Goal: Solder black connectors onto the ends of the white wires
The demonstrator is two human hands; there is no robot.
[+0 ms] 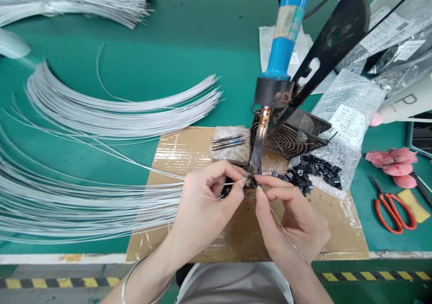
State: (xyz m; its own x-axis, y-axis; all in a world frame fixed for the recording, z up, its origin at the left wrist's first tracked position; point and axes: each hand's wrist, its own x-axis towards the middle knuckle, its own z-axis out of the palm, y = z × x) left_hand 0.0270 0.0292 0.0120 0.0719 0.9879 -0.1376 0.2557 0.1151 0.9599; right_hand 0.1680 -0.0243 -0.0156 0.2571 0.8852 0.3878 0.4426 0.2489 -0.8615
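My left hand (209,205) pinches the end of a thin white wire just left of the soldering iron's tip. My right hand (292,214) holds a thin solder wire (278,221) between thumb and forefinger, right of the same tip; the strand trails down over the palm. Between and above both hands, the blue-handled soldering iron (283,47) points down in a black metal bracket (332,47). Its tip meets a small work spot that my fingers partly hide. Many white wires (135,205) run out to the left beneath and beside my left hand.
Cardboard (226,236) covers the bench under my hands. Behind lie a sponge block (232,155) with metal rods and a round fan (286,137). Small black parts (313,171), bubble wrap (354,101) and red-handled scissors (394,212) are on the right. Another wire bundle (118,110) lies back left.
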